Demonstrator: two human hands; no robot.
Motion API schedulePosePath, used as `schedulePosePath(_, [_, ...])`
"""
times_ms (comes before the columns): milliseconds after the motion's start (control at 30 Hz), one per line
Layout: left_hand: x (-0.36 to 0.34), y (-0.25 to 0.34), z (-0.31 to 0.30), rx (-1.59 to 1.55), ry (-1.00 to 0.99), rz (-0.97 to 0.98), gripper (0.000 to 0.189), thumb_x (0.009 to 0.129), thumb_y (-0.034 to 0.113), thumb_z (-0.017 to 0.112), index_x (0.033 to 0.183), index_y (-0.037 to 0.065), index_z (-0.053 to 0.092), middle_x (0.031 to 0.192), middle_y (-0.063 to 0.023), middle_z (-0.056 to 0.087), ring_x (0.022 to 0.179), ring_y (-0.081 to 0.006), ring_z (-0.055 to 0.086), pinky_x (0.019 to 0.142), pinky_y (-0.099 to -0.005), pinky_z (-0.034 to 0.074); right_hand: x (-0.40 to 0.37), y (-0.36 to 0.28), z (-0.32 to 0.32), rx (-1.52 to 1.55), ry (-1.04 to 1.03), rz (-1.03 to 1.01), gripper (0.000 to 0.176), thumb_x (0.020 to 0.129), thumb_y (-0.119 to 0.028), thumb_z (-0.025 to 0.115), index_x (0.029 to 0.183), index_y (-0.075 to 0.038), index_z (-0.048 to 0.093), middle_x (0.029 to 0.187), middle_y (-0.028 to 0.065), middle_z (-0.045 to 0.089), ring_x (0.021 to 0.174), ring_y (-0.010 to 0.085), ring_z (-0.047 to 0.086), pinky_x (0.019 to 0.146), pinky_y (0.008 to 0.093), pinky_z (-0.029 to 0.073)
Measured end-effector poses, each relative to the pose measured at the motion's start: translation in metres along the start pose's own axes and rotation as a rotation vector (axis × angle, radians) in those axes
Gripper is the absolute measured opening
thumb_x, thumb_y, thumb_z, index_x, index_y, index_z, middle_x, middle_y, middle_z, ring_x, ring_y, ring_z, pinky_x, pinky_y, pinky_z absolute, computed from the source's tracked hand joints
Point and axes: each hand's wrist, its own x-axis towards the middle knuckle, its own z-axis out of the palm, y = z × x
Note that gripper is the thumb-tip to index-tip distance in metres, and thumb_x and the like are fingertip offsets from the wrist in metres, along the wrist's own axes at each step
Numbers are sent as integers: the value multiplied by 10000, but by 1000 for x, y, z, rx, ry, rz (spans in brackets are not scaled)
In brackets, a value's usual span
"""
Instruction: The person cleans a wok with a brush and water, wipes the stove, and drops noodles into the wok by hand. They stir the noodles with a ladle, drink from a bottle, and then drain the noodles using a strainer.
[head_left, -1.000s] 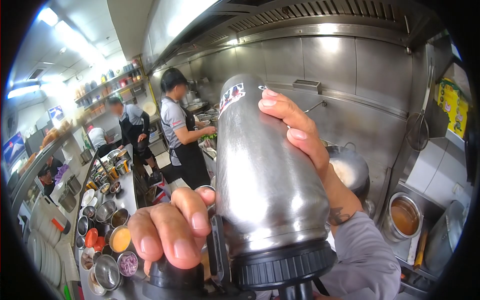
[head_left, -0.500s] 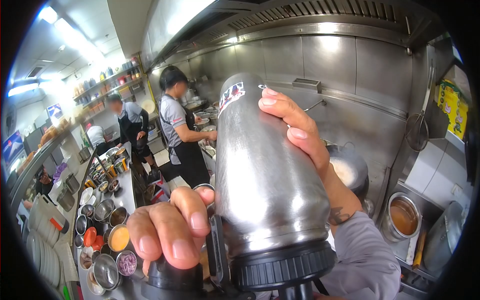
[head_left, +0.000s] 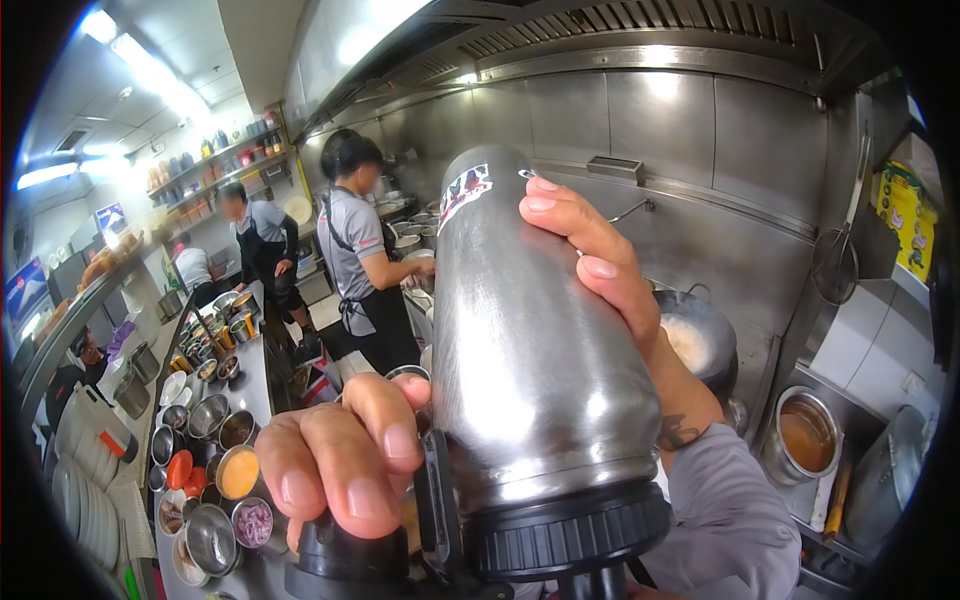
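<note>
A brushed steel water bottle (head_left: 540, 380) fills the middle of the view, tilted with its base up and away and its black ribbed collar (head_left: 570, 532) close to the camera. My right hand (head_left: 600, 250) is wrapped round its right side, two fingers showing on the metal. A torn sticker (head_left: 466, 195) is near the base. At lower left, my left hand (head_left: 345, 450) has its fingers curled over a black bottle cap (head_left: 352, 555), beside a black strap (head_left: 436, 500) along the bottle. The mouth end is cut off by the bottom edge.
A counter at left carries several bowls, one with chopped onion (head_left: 259, 523), one with yellow liquid (head_left: 240, 473). A wok (head_left: 695, 335) steams at right, near a pot of brown liquid (head_left: 805, 435). Co-workers, one in a black apron (head_left: 385, 325), stand beyond.
Both hands and the bottle hold nearly the same pose. The nearest co-worker's head and arm have shifted slightly. Another person's head now shows behind that one.
</note>
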Motion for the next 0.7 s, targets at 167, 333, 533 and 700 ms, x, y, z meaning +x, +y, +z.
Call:
schedulePosePath(167, [-1,0,-1,19,-12,-18,246,830,134,709,1037,213,604,892,25,650,951,-231,553,1031,-433,323,-5,-1,-1,10,-25,47,632,719,-98,749,1237,-112,387,1337,251,432,1233,439,440,1036,580,300])
schedulePosePath(333, [-3,0,-5,35,-2,-110,221,859,173,680,1059,213,595,913,23,653,936,-230,552,1017,-444,336,-22,-3,1,18,-37,125,604,739,-98,729,1238,-105,390,1339,254,435,1237,436,438,1039,567,300])
schedulePosePath(533, [-22,-9,-8,141,136,-179,295,860,159,675,1118,226,548,897,25,634,871,-229,558,970,-465,377,-64,-12,12,89,-28,203,639,746,-120,730,1277,-62,380,1330,259,444,1229,436,443,1035,550,316])
schedulePosePath(700, [-45,-25,-12,252,339,-282,363,821,117,709,1123,219,534,873,10,613,837,-228,559,901,-470,434,-105,-29,21,190,-40,336,754,716,-189,776,1319,-26,354,1314,266,440,1204,419,460,1018,538,345])
